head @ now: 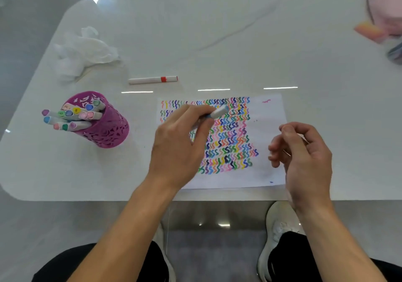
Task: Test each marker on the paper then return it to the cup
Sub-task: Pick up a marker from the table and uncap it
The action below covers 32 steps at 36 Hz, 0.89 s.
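The left hand [180, 142] pinched a blue marker [217, 113] over the paper [269, 116], the right hand [304, 153] hung slack, empty; dense squiggles [230, 133] suggested testing was nearly finished.

A marker [218, 112] is pinched in the left grip [180, 144] above the scribbled paper [269, 116]; the right grip [304, 151] is held loosely curled. Other markers [71, 116] are stood in the cup [106, 129].

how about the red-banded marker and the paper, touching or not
Apart. The head view shows bare table between the red-banded marker and the paper.
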Available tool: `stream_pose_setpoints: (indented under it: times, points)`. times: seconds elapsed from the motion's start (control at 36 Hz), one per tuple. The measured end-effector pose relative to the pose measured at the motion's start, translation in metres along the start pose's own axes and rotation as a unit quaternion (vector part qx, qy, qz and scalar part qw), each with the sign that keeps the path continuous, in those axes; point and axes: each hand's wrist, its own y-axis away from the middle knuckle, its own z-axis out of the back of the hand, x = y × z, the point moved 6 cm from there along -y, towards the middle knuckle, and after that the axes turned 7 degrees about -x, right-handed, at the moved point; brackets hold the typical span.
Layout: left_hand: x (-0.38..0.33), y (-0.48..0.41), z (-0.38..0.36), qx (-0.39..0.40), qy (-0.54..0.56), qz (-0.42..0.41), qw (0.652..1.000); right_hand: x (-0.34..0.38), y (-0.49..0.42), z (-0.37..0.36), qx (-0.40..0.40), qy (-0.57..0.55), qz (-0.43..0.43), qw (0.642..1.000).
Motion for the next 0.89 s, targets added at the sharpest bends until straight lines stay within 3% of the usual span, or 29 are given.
stream_pose_setpoints:
  times: [0.31,0.42,0.56,0.64,0.72,0.81,0.89]
  points:
    - [-0.026,0.026,-0.007,0.073,0.153,0.106,0.98,0.002,0.016,0.004,0.024,-0.065,-0.076,0.995]
    - [-0.032,0.03,-0.01,0.092,0.161,0.124,0.975,0.003,0.021,0.0,0.023,-0.152,-0.149,0.977]
    - [-0.035,0.037,-0.014,0.096,0.19,0.161,0.964,0.006,0.023,-0.001,0.029,-0.155,-0.156,0.975]
    - [-0.032,0.04,-0.015,0.098,0.198,0.174,0.96,0.01,0.023,0.001,0.042,-0.083,-0.105,0.99]
    - [-0.03,0.043,-0.016,0.1,0.189,0.178,0.961,0.02,0.028,-0.003,0.095,0.048,0.016,0.994]
    - [-0.03,0.045,-0.017,0.099,0.188,0.185,0.959,0.023,0.037,-0.014,0.171,0.178,0.116,0.962]
    - [-0.027,0.049,-0.018,0.093,0.213,0.217,0.948,0.022,0.039,-0.017,0.184,0.249,0.182,0.933]
